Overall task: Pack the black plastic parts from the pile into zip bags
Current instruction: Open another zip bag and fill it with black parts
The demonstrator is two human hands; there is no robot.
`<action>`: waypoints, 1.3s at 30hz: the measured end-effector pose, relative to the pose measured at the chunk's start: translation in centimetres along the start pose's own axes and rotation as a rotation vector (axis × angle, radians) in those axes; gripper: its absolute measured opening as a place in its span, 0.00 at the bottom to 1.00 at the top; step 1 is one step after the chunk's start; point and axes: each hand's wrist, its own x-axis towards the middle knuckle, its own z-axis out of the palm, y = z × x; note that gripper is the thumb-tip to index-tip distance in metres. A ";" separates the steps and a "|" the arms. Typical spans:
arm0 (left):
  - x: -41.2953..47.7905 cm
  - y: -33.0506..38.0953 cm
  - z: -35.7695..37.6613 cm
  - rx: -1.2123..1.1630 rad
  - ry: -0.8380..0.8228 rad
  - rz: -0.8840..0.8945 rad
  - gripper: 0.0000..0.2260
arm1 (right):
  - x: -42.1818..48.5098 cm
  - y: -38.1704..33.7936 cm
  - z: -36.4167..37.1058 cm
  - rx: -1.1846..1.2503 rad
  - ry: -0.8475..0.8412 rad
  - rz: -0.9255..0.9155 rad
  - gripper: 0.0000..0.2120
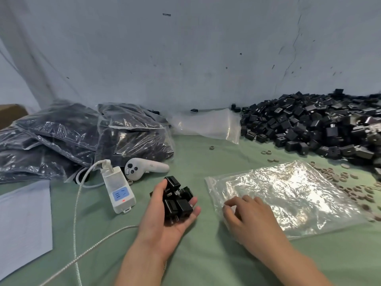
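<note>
Cupping a handful of black plastic parts: left hand, palm up, fingers half-curled under the loose stack. Just right of it, right hand, fingers bent over the near edge of the empty zip bag, flat on the counter; blurred, so cannot tell whether pinching or only touching. Pile well beyond the right fingers. Risks, judged: spilling the stack on tipping; lifting both film layers together; sweeping in grey rings.
</note>
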 end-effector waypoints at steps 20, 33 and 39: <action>-2.3 -0.3 1.8 -0.261 -0.437 -0.101 0.14 | -0.6 3.4 -2.6 0.344 -0.168 -0.094 0.08; -2.6 -1.1 2.9 -0.159 -0.513 -0.196 0.16 | -1.1 3.4 -3.0 0.277 -0.114 -0.066 0.08; -2.6 -3.0 4.6 -0.196 -0.382 -0.233 0.18 | -1.8 2.2 -3.3 0.282 0.002 -0.011 0.10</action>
